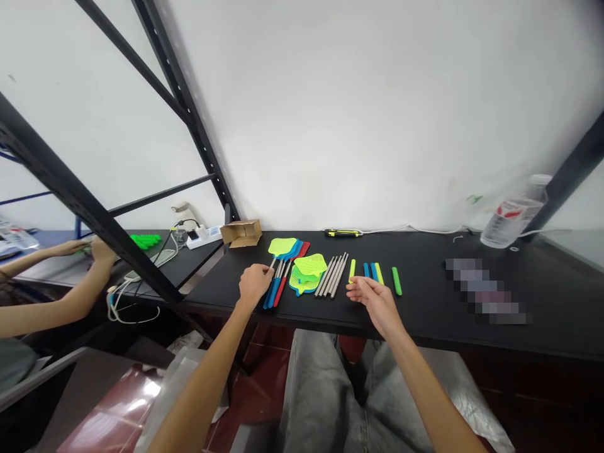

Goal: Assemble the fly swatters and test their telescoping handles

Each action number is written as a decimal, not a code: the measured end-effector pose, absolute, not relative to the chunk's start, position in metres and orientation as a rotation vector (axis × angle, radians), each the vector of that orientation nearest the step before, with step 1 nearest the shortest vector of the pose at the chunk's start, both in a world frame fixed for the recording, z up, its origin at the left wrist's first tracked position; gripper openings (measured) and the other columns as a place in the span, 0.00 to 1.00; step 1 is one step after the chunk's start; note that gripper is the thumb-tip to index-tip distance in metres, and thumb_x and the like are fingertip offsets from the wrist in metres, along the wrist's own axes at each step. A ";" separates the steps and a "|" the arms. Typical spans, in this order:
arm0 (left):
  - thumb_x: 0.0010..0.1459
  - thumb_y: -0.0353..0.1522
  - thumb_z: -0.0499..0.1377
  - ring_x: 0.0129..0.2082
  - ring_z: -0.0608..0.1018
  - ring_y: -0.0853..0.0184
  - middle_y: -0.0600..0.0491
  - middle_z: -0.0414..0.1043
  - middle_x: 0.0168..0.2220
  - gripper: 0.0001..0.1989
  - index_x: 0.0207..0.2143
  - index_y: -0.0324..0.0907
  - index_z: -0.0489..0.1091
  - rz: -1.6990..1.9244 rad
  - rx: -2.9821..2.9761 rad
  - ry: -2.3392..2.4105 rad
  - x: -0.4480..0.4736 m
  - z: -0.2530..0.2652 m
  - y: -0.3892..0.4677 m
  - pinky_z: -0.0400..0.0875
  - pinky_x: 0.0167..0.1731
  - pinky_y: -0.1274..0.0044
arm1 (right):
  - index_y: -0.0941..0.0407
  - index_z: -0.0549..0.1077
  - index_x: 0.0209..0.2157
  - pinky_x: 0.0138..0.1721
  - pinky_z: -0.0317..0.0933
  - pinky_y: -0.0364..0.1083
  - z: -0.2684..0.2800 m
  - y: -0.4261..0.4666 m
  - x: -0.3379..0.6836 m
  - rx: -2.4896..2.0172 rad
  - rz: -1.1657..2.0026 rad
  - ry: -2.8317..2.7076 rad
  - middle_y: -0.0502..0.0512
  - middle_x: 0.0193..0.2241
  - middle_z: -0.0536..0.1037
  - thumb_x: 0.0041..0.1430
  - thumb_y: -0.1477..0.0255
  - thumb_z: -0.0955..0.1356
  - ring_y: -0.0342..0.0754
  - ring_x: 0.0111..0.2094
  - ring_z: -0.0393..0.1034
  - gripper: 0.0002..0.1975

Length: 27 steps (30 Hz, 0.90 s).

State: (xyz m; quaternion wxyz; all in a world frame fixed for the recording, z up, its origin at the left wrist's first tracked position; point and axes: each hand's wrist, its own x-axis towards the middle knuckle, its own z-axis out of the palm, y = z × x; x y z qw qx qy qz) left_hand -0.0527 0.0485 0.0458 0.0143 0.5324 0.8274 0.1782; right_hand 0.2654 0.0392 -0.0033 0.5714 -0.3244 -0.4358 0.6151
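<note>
My left hand [255, 283] is closed around the metal shaft of a fly swatter with a yellow-green head [282, 246]. Beneath and beside it lie assembled swatters with blue and red handles [279, 292]. My right hand [375, 302] is over the table with fingers loosely curved and nothing visible in them. Its fingertips are close to a yellow handle tube [352, 269], partly covering it; whether they touch is unclear. Blue tubes [367, 269], another yellow tube [379, 273] and a green tube [397, 281] lie nearby. Between my hands are loose swatter heads [309, 267] and several metal rods [333, 277].
Along the back of the black table [425, 333] lie a yellow-black cutter [343, 233] and a small open cardboard box [241, 233]. A plastic bottle [512, 217] stands right. A metal frame post [94, 201] rises left, beyond which another person's arms [70, 308] work.
</note>
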 end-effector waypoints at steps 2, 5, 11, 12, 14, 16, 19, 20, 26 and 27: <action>0.59 0.44 0.52 0.45 0.78 0.54 0.47 0.79 0.42 0.19 0.41 0.49 0.79 0.528 1.686 2.535 -0.054 0.041 0.048 0.68 0.38 0.72 | 0.57 0.80 0.38 0.35 0.68 0.45 -0.004 0.039 0.266 -0.762 1.441 -1.026 0.58 0.33 0.81 0.53 0.56 0.73 0.46 0.31 0.75 0.19; 0.60 0.45 0.52 0.45 0.78 0.54 0.48 0.79 0.42 0.20 0.42 0.48 0.79 0.529 1.708 2.483 -0.056 0.038 0.047 0.68 0.38 0.72 | 0.57 0.80 0.37 0.35 0.68 0.45 -0.004 0.039 0.266 -0.762 1.435 -1.027 0.58 0.33 0.81 0.52 0.56 0.73 0.46 0.31 0.75 0.19; 0.61 0.44 0.52 0.46 0.77 0.56 0.48 0.79 0.44 0.19 0.45 0.47 0.77 0.496 1.765 2.437 -0.060 0.039 0.049 0.68 0.40 0.74 | 0.57 0.80 0.37 0.34 0.67 0.45 -0.003 0.039 0.265 -0.763 1.428 -1.023 0.58 0.32 0.81 0.52 0.55 0.73 0.46 0.30 0.75 0.19; 0.61 0.44 0.52 0.46 0.77 0.57 0.49 0.79 0.44 0.20 0.46 0.47 0.77 0.493 1.785 2.433 -0.060 0.038 0.049 0.68 0.39 0.74 | 0.57 0.80 0.37 0.34 0.67 0.44 -0.003 0.039 0.265 -0.763 1.428 -1.022 0.58 0.32 0.81 0.52 0.55 0.73 0.46 0.30 0.75 0.19; 0.62 0.44 0.51 0.45 0.78 0.57 0.49 0.79 0.42 0.20 0.47 0.47 0.76 0.488 1.825 2.430 -0.062 0.038 0.049 0.68 0.39 0.74 | 0.56 0.80 0.37 0.34 0.67 0.44 -0.003 0.039 0.265 -0.762 1.430 -1.025 0.57 0.33 0.81 0.53 0.55 0.73 0.46 0.30 0.75 0.19; 0.62 0.44 0.50 0.44 0.78 0.58 0.48 0.78 0.40 0.21 0.49 0.47 0.75 0.480 1.856 2.435 -0.063 0.036 0.049 0.67 0.38 0.75 | 0.57 0.80 0.37 0.34 0.67 0.44 -0.002 0.038 0.265 -0.761 1.428 -1.030 0.57 0.33 0.81 0.53 0.56 0.73 0.45 0.31 0.75 0.19; 0.62 0.44 0.50 0.44 0.77 0.58 0.48 0.78 0.40 0.22 0.51 0.45 0.74 0.464 1.870 2.457 -0.065 0.034 0.051 0.67 0.39 0.75 | 0.57 0.80 0.37 0.34 0.67 0.44 -0.001 0.038 0.265 -0.764 1.419 -1.033 0.57 0.33 0.81 0.53 0.55 0.73 0.45 0.30 0.75 0.19; 0.62 0.44 0.50 0.44 0.77 0.58 0.48 0.78 0.41 0.23 0.51 0.44 0.74 0.459 1.864 2.466 -0.067 0.033 0.052 0.67 0.39 0.74 | 0.57 0.80 0.36 0.34 0.67 0.44 -0.001 0.038 0.264 -0.769 1.414 -1.034 0.57 0.33 0.81 0.53 0.55 0.73 0.46 0.30 0.75 0.19; 0.62 0.44 0.50 0.46 0.76 0.58 0.47 0.77 0.42 0.23 0.52 0.43 0.73 0.457 1.834 2.482 -0.072 0.033 0.051 0.67 0.41 0.74 | 0.57 0.80 0.37 0.33 0.68 0.45 -0.002 0.039 0.263 -0.841 1.364 -1.086 0.58 0.32 0.81 0.52 0.54 0.73 0.47 0.30 0.75 0.21; 0.62 0.44 0.50 0.46 0.76 0.57 0.47 0.76 0.42 0.23 0.52 0.43 0.73 0.461 1.835 2.486 -0.071 0.035 0.049 0.67 0.41 0.74 | 0.57 0.80 0.37 0.33 0.68 0.45 -0.002 0.039 0.262 -0.850 1.356 -1.094 0.58 0.32 0.81 0.52 0.54 0.73 0.47 0.30 0.75 0.21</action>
